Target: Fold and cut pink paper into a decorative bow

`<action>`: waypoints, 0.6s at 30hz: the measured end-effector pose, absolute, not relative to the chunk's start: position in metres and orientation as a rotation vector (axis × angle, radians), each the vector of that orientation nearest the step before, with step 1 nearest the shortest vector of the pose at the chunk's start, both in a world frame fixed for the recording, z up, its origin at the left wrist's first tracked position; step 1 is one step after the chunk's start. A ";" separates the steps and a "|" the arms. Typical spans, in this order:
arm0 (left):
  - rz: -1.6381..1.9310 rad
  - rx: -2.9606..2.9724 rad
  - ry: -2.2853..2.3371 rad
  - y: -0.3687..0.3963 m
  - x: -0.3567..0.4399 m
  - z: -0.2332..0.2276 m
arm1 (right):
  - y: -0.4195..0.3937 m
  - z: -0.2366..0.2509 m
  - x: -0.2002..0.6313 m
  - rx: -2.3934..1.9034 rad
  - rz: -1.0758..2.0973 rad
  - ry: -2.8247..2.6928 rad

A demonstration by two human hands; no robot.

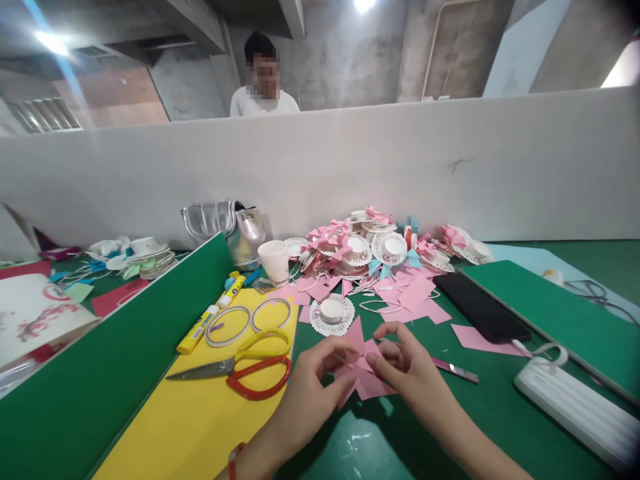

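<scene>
Two hands, left hand and right hand, pinch a pink folded paper pinwheel between closed fingertips, near the surface's front edge.

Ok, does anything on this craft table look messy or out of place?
Mostly the heap of finished paper flowers against the divider, tumbled over loose pink squares. The scissors lie open on the yellow sheet.

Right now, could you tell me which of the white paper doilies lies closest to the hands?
The single doily lying alone on the green mat, just beyond the pink paper both hands pinch. The others sit farther back in the pile by the partition.
</scene>
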State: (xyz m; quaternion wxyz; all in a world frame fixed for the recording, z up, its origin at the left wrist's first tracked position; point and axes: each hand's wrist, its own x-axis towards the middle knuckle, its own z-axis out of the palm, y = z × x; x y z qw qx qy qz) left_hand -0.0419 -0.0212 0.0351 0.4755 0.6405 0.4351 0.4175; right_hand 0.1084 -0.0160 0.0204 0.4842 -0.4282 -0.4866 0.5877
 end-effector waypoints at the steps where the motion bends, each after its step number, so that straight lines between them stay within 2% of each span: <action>1: 0.997 1.597 1.082 -0.021 -0.042 0.035 | -0.016 0.020 0.108 -1.044 1.425 -1.189; 5: 1.001 1.583 1.276 -0.019 -0.044 0.031 | -0.016 0.024 0.114 -1.078 1.398 -1.302; 7: 1.002 1.544 1.358 -0.017 -0.046 0.030 | -0.014 0.024 0.126 -1.161 1.271 -1.499; 11: 0.981 1.509 1.391 -0.012 -0.048 0.033 | -0.006 0.010 0.163 -1.461 0.525 -1.965; 13: 0.991 1.538 1.361 -0.011 -0.049 0.034 | -0.002 -0.003 0.178 -1.546 0.249 -2.065; 18: 1.049 1.656 1.344 -0.008 -0.051 0.034 | 0.001 -0.024 0.187 -1.572 0.199 -2.157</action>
